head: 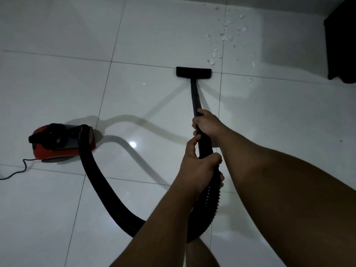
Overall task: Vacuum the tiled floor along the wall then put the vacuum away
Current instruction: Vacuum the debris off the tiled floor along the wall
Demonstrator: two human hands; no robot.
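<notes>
Nearest the camera, two bare forearms reach forward and down over the white tiled floor [57, 93]. The left hand [198, 166] wraps its fingers round the black handle end of the vacuum's tube, just where the ribbed hose [100, 189] joins it, with the thumb lying up along the tube. Directly beyond it, the right hand [207, 126] grips the wand [195, 95] higher up, fingers curled fully round the black tube; the two hands sit close together, one behind the other. From the left hand the hose drops toward the person's legs, loops low across the tiles and climbs left to the vacuum body [61, 141], a red and black canister sitting on the floor well to the left of the hands. A thin black power cord [19, 169] trails from the canister's rear toward the left edge. Further out, the wand slants away from the right hand to the flat black floor nozzle [193, 71], which rests on the tiles across a grout line. Just beyond and to the right of the nozzle lies a scatter of small white debris [225, 33], spread along a grout line toward the far wall. At the far right edge stands a dark piece of furniture [341, 45], its base on the floor.
</notes>
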